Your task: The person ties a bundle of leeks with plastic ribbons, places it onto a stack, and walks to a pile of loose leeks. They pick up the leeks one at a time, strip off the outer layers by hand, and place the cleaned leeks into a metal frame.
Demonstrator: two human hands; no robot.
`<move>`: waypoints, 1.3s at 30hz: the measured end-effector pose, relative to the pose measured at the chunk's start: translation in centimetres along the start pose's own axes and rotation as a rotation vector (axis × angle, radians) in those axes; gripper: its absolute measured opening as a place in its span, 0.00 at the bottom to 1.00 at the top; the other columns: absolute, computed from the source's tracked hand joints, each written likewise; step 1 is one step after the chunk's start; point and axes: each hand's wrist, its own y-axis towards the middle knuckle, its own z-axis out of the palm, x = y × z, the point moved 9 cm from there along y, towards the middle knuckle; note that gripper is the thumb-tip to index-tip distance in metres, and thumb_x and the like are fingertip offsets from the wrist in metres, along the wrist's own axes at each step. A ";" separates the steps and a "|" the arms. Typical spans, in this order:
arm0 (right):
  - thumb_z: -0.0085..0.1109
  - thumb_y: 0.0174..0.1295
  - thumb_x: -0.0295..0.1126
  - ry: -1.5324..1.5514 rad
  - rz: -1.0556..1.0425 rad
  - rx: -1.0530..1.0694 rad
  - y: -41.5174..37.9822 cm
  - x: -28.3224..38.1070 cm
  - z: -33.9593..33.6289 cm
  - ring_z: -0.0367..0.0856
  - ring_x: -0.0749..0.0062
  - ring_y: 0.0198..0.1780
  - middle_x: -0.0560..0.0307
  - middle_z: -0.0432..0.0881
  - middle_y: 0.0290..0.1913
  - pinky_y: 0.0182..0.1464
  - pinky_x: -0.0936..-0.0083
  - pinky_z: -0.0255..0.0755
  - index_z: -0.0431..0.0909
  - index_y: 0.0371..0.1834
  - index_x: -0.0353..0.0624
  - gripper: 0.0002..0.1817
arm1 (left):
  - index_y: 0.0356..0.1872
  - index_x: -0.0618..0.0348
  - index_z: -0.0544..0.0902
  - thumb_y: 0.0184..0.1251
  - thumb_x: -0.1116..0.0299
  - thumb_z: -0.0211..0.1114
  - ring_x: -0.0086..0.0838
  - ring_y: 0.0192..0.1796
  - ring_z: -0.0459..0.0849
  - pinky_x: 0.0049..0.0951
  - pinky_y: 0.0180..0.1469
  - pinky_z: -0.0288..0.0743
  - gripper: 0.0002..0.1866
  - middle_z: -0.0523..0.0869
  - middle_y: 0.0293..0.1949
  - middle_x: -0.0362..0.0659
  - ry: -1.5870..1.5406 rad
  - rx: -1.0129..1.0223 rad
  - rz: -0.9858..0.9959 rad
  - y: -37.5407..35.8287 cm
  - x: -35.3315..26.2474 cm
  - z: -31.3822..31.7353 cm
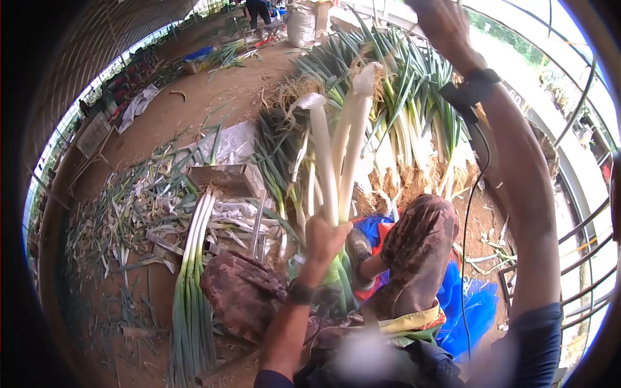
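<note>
My left hand (325, 240) is wrapped round several thick leeks (333, 152). Their white root ends point up and away from me, and the green tops run down toward my lap. My right hand (445, 32) is raised at the top right, well apart from the leeks; its fingers run out of view, so I cannot make out whether it holds anything. Behind the held leeks stands a big heap of untrimmed leeks (414, 110) with brown, soil-covered roots. Trimmed leeks (194, 258) lie beside my left knee, white ends against a metal box-like stand (226, 180).
Cut leaves and peelings (142, 207) cover the ground at left. Blue netting (469, 310) lies by my right leg, and a black cable (475, 213) hangs from my right wrist. Metal railing (585, 258) runs along the right. A white sack (300, 26) stands near another person (259, 11) at the back.
</note>
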 end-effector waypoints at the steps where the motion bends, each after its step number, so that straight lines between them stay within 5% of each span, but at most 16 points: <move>1: 0.60 0.63 0.31 0.069 -0.009 -0.079 0.1 0.0 -1.6 0.81 0.52 0.31 0.47 0.80 0.26 0.32 0.63 0.74 0.79 0.35 0.42 0.05 | 0.41 0.65 0.83 0.49 0.73 0.69 0.37 0.34 0.87 0.35 0.39 0.79 0.16 0.87 0.32 0.51 0.001 -0.027 0.055 -0.1 -0.7 -0.3; 6: 0.69 0.58 0.46 0.340 -0.355 -0.204 -3.2 6.7 -3.3 0.86 0.56 0.43 0.49 0.86 0.44 0.46 0.69 0.80 0.79 0.56 0.50 0.25 | 0.43 0.65 0.83 0.49 0.73 0.70 0.36 0.36 0.87 0.35 0.40 0.79 0.17 0.87 0.34 0.51 -0.042 0.046 0.008 -0.2 -1.0 0.7; 8: 0.66 0.56 0.58 0.223 -0.406 0.152 -6.3 11.9 -0.5 0.76 0.63 0.62 0.55 0.81 0.60 0.71 0.55 0.58 0.67 0.71 0.53 0.41 | 0.44 0.65 0.83 0.49 0.73 0.71 0.35 0.37 0.87 0.35 0.40 0.79 0.18 0.88 0.35 0.51 -0.036 0.065 0.009 -0.2 -1.0 1.4; 10: 0.62 0.62 0.53 0.290 -0.625 0.196 -9.5 16.1 0.9 0.81 0.67 0.51 0.61 0.82 0.40 0.73 0.54 0.50 0.77 0.62 0.62 0.25 | 0.44 0.64 0.83 0.49 0.74 0.72 0.34 0.38 0.87 0.33 0.42 0.80 0.18 0.87 0.35 0.49 -0.057 0.101 0.026 -0.3 -1.0 2.1; 14: 0.54 0.69 0.34 0.343 -0.315 0.283 -6.7 11.7 4.6 0.83 0.70 0.31 0.60 0.81 0.28 0.53 0.65 0.77 0.84 0.41 0.58 0.08 | 0.43 0.63 0.83 0.48 0.75 0.73 0.32 0.39 0.87 0.30 0.43 0.80 0.18 0.87 0.35 0.48 -0.082 0.133 0.074 -0.4 -0.9 2.4; 17: 0.42 0.75 0.51 1.237 0.069 0.008 -3.5 -0.1 3.1 0.77 0.65 0.62 0.49 0.81 0.56 0.62 0.65 0.71 0.74 0.60 0.35 0.29 | 0.43 0.63 0.83 0.48 0.75 0.73 0.30 0.39 0.87 0.29 0.43 0.80 0.17 0.88 0.35 0.45 -0.119 0.267 0.076 -1.0 -1.6 2.3; 18: 0.64 0.63 0.40 1.438 0.352 -0.046 -4.8 -2.3 2.2 0.81 0.67 0.47 0.56 0.81 0.41 0.49 0.71 0.75 0.78 0.56 0.36 0.23 | 0.42 0.64 0.83 0.49 0.75 0.73 0.28 0.38 0.86 0.29 0.42 0.80 0.16 0.88 0.35 0.44 -0.188 0.272 0.046 -1.1 -1.5 2.0; 21: 0.51 0.72 0.45 1.214 -0.086 0.435 -9.2 0.9 2.7 0.76 0.59 0.65 0.41 0.69 0.68 0.67 0.61 0.68 0.56 0.74 0.35 0.35 | 0.40 0.64 0.84 0.51 0.73 0.72 0.25 0.36 0.86 0.28 0.41 0.79 0.13 0.88 0.33 0.42 -0.262 0.298 -0.001 -0.7 -1.2 1.2; 24: 0.69 0.60 0.37 1.582 0.442 0.926 -17.0 5.8 7.4 0.77 0.57 0.62 0.34 0.53 0.76 0.57 0.61 0.80 0.46 0.78 0.37 0.49 | 0.38 0.65 0.85 0.54 0.72 0.70 0.24 0.35 0.84 0.26 0.39 0.78 0.11 0.87 0.32 0.42 -0.311 0.302 -0.034 -1.2 -2.8 0.7; 26: 0.72 0.57 0.44 1.348 0.211 1.230 -19.3 11.5 6.4 0.85 0.63 0.48 0.40 0.79 0.57 0.40 0.72 0.85 0.63 0.69 0.34 0.41 | 0.39 0.66 0.85 0.54 0.72 0.69 0.24 0.36 0.85 0.26 0.40 0.78 0.12 0.87 0.33 0.42 -0.260 0.320 -0.066 -1.3 -2.4 0.5; 31: 0.65 0.64 0.45 1.257 0.127 1.422 -19.8 13.5 6.4 0.87 0.70 0.34 0.48 0.86 0.41 0.31 0.80 0.81 0.75 0.52 0.33 0.25 | 0.39 0.66 0.85 0.54 0.72 0.70 0.24 0.37 0.85 0.26 0.41 0.78 0.12 0.88 0.33 0.43 -0.334 0.334 -0.058 -1.1 -1.3 0.4; 32: 0.63 0.65 0.39 1.897 -0.089 1.029 -17.0 13.1 1.7 0.86 0.72 0.36 0.47 0.85 0.40 0.33 0.81 0.81 0.77 0.50 0.32 0.20 | 0.40 0.66 0.85 0.54 0.72 0.70 0.25 0.38 0.85 0.26 0.42 0.79 0.13 0.88 0.34 0.43 -0.342 0.320 -0.062 -0.9 -1.0 0.3; 34: 0.58 0.66 0.35 1.535 0.270 0.917 -15.2 8.8 4.0 0.85 0.73 0.35 0.49 0.85 0.40 0.35 0.80 0.80 0.76 0.49 0.33 0.15 | 0.41 0.66 0.85 0.54 0.72 0.71 0.25 0.39 0.86 0.26 0.42 0.79 0.13 0.89 0.36 0.45 -0.350 0.326 -0.075 -0.9 -1.3 0.0; 36: 0.56 0.65 0.31 0.665 -0.148 0.147 -10.7 5.0 -2.7 0.84 0.73 0.33 0.54 0.84 0.41 0.35 0.77 0.79 0.77 0.48 0.35 0.12 | 0.42 0.67 0.85 0.53 0.73 0.71 0.26 0.40 0.86 0.26 0.43 0.79 0.14 0.89 0.37 0.46 -0.357 0.331 -0.090 -0.7 -1.6 0.0; 38: 0.58 0.63 0.29 0.825 -0.069 0.062 -8.9 -2.3 -1.3 0.83 0.71 0.32 0.58 0.82 0.41 0.36 0.74 0.78 0.79 0.49 0.37 0.12 | 0.43 0.67 0.85 0.53 0.73 0.71 0.27 0.41 0.87 0.26 0.44 0.79 0.15 0.89 0.39 0.48 -0.307 0.330 -0.077 -0.6 -1.7 0.0; 39: 0.60 0.64 0.34 1.512 0.125 -0.087 -9.1 -1.8 -4.6 0.81 0.73 0.38 0.60 0.80 0.40 0.42 0.75 0.76 0.77 0.53 0.36 0.18 | 0.42 0.67 0.86 0.53 0.73 0.72 0.27 0.39 0.86 0.26 0.43 0.79 0.14 0.89 0.37 0.47 -0.342 0.300 -0.103 -0.4 -1.0 0.1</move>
